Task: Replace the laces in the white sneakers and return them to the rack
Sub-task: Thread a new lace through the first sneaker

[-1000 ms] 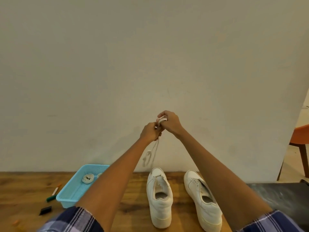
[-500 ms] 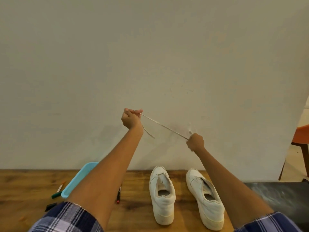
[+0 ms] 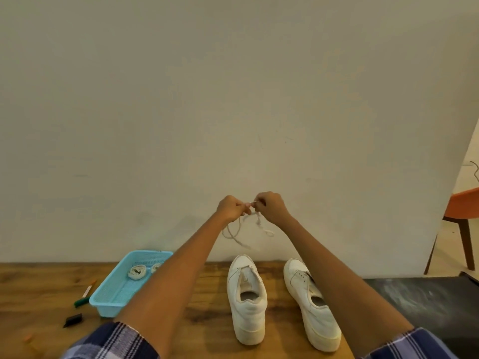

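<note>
Two white sneakers stand side by side on the wooden table, toes toward the wall: the left sneaker (image 3: 247,299) and the right sneaker (image 3: 315,307), neither with a lace through its eyelets. Above them, in front of the wall, my left hand (image 3: 231,207) and my right hand (image 3: 269,205) are raised close together. Both pinch a white shoelace (image 3: 237,234), whose loops and ends dangle below the hands.
A light blue plastic basket (image 3: 114,294) on the left holds two rolled white laces (image 3: 136,272). A green-and-orange pen (image 3: 84,294) and a small black object (image 3: 73,320) lie left of it. A dark mat (image 3: 425,301) covers the table's right part; an orange chair (image 3: 464,211) stands beyond.
My hands pulled apart with the lace stretched taut between them, then came back together lower down. The lace now hangs slack in loops.
</note>
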The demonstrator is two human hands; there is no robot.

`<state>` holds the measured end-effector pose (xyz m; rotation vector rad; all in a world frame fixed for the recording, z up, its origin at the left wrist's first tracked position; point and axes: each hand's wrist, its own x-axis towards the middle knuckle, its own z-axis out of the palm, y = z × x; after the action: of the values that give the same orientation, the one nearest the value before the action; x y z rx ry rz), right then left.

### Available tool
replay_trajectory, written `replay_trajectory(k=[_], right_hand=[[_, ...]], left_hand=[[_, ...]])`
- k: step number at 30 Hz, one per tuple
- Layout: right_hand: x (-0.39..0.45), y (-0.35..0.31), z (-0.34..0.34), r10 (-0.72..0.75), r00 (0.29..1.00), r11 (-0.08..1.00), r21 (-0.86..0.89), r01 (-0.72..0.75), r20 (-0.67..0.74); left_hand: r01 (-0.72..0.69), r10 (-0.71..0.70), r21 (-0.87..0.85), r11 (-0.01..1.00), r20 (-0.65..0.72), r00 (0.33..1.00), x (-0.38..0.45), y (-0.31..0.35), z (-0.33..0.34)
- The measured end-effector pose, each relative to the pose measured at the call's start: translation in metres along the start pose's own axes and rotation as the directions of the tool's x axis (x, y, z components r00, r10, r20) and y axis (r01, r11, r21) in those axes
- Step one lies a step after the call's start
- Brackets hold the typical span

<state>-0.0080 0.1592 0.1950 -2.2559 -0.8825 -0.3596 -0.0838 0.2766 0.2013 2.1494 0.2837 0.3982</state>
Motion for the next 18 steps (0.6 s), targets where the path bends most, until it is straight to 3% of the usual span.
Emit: replay_trajectory(k=[3, 6, 9, 11, 14, 16, 18], right_hand=[[-0.003, 0.025, -0.005, 0.118, 0.993, 0.992, -0.052, -0.116, 0.028], [-0.008, 0.044, -0.007, 0.257, 0.963, 0.956, -0.165, -0.243, 0.075], [-0.011, 0.053, -0.005, 0.336, 0.935, 0.908, -0.302, -0.292, 0.108], [-0.011, 0.056, -0.003, 0.330, 0.921, 0.931, -0.232, -0.281, 0.209], [-0.013, 0.044, 0.003, 0.226, 0.924, 0.972, -0.005, -0.236, 0.310], [-0.014, 0.022, 0.012, 0.134, 0.916, 0.955, 0.198, -0.222, 0.379], [-0.012, 0.000, 0.021, 0.060, 0.919, 0.915, 0.347, -0.207, 0.390]], left_hand=[[0.007, -0.050, -0.177, 0.984, -0.240, 0.970, 0.001, -0.007, -0.011], [0.083, -0.196, -0.261, 0.962, -0.446, 0.874, 0.001, -0.020, -0.014], [0.132, -0.314, -0.344, 0.930, -0.553, 0.772, -0.001, -0.036, -0.014], [0.138, -0.286, -0.307, 0.942, -0.510, 0.811, 0.001, -0.045, -0.014], [0.112, -0.172, -0.258, 0.960, -0.223, 0.959, 0.007, -0.049, -0.006], [0.083, -0.105, -0.222, 0.972, -0.090, 0.990, 0.007, -0.040, 0.003], [0.021, -0.036, -0.191, 0.981, -0.077, 0.996, 0.007, -0.029, 0.011]])
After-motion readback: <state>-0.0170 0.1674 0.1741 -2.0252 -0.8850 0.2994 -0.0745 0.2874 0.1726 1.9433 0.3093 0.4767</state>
